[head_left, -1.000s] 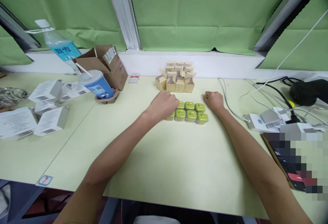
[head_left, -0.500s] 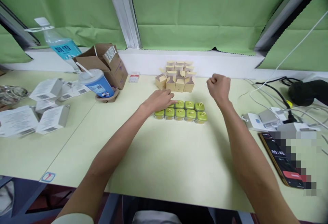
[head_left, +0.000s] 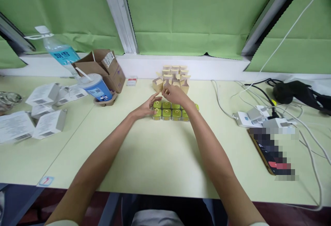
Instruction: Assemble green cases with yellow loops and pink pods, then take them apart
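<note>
Two rows of small clear jars with green lids [head_left: 166, 113] stand close together in the middle of the table. At their left end is my left hand [head_left: 144, 109], with its fingers and thumb apart beside the end jars. My right hand [head_left: 174, 94] reaches over the back row, fingers curled together. Whatever those fingers may hold is hidden. Behind the jars, small tan cardboard boxes [head_left: 157, 84] with raised flaps stand in a tight group, partly covered by my right hand.
On the left are white boxes [head_left: 50, 124], a blue-and-white cup [head_left: 99, 88], a brown carton [head_left: 117, 76] and a water bottle [head_left: 62, 53]. On the right lie a phone [head_left: 266, 150], a power strip [head_left: 243, 119], white cables and a black device [head_left: 287, 93].
My right hand has moved left from beside the jars to above them. My left hand has drawn back from over the lids to the left end. The view has shifted slightly.
</note>
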### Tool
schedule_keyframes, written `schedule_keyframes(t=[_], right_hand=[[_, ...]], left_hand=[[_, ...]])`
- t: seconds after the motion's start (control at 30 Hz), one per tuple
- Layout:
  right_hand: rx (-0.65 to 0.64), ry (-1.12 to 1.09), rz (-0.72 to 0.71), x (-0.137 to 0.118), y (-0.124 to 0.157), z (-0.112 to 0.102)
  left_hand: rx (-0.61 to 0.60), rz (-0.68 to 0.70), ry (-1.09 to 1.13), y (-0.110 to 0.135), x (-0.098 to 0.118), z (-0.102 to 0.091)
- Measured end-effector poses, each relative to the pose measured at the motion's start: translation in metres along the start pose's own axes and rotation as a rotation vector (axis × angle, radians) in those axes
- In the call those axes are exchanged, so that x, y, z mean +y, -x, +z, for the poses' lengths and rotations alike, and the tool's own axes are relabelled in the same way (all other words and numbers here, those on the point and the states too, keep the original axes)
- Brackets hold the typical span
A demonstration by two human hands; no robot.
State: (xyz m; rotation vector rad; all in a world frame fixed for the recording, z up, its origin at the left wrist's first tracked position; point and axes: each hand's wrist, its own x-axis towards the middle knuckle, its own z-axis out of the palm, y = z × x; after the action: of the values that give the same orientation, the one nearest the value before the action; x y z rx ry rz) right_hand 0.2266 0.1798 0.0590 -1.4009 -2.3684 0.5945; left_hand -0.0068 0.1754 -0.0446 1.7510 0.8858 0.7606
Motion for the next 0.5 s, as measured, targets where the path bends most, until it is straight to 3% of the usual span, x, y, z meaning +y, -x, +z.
schedule_keyframes(t=[0.1, 0.3, 0.5], right_hand=[[-0.083, -0.037, -0.048, -0.006, -0.002, 0.005], [-0.241, -0.031, -0.117, -0.007, -0.008, 0.022], [-0.228, 0.062, -0.251, -0.006, -0.007, 0.028]], left_hand=[[-0.024, -0.005, 0.018, 0.005, -0.01, 0.008], [0.042, 0.018, -0.049, 0.011, -0.006, 0.019], [0.014, 0.005, -0.174, 0.011, -0.011, 0.014]])
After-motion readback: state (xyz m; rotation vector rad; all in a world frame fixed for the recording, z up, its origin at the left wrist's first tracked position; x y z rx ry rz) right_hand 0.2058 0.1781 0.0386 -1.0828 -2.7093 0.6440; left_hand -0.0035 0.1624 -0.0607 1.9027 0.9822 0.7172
